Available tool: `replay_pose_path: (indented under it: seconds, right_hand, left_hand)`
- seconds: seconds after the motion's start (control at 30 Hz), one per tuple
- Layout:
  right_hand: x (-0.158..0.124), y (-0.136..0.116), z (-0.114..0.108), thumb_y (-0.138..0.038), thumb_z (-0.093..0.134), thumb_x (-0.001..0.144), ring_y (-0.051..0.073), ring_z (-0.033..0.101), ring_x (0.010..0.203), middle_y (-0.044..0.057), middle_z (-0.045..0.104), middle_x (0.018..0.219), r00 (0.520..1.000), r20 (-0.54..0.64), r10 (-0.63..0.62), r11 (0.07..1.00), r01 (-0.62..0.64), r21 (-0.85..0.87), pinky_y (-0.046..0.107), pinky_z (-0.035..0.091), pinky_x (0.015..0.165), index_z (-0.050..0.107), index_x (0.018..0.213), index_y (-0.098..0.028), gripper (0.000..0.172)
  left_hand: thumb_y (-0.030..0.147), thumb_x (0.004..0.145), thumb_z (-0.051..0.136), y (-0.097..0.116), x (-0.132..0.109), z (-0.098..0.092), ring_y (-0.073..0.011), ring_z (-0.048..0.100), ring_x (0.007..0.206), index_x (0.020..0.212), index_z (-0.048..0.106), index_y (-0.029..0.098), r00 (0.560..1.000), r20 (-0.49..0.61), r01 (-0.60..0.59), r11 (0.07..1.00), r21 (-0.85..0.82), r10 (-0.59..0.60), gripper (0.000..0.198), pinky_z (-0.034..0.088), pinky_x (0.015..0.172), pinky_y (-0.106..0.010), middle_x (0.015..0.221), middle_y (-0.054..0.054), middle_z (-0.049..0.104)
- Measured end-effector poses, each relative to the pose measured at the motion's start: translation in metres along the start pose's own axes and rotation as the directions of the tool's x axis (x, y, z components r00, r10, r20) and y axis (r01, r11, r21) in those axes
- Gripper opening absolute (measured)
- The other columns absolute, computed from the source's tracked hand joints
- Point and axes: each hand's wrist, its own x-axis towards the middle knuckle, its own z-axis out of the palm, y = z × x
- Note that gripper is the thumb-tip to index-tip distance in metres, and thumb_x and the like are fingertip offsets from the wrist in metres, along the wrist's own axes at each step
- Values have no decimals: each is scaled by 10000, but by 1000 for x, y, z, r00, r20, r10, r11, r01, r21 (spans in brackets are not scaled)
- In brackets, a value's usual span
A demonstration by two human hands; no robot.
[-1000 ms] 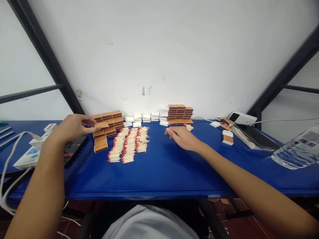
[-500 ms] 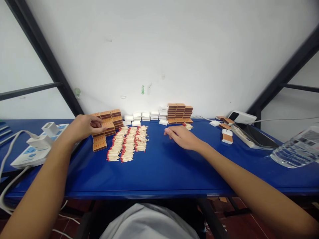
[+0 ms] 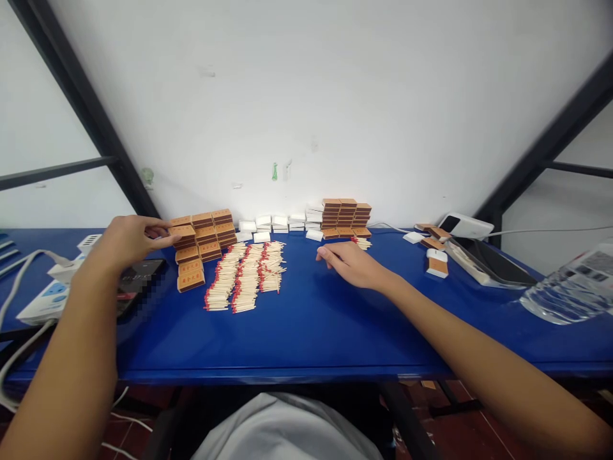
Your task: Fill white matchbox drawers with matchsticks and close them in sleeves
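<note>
My left hand pinches an orange matchbox at the left end of a stack of orange matchboxes at the back left of the blue table. Rows of red-tipped matches lie just right of that stack. My right hand rests on the table in the middle, palm down, fingers together and slightly curled, holding nothing visible. Behind it stands a second stack of orange matchboxes with a few loose matches beside it.
White inner trays line the wall. A power strip with chargers and a dark phone sit at the left. At the right are loose matchboxes, a white device, a dark tablet and a plastic bottle.
My left hand drew back to the left along the stack, with a matchbox now in its fingertips at the left end. My right hand stayed in place.
</note>
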Motion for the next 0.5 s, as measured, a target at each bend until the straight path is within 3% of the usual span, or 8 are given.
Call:
replay_pose_path:
  seconds: [0.5]
  right_hand:
    - [0,1,0,-609,306,1130,239,681,777,69,720,788,1000,3,3,1000,-2,-20,360,469,762,733,915,-197,631]
  left_hand:
    - [666,732,739,-11,1,5,-247,748,938,1122,779,218,999,34,0,999,-52,2,595,553,869,-306,921,-24,834]
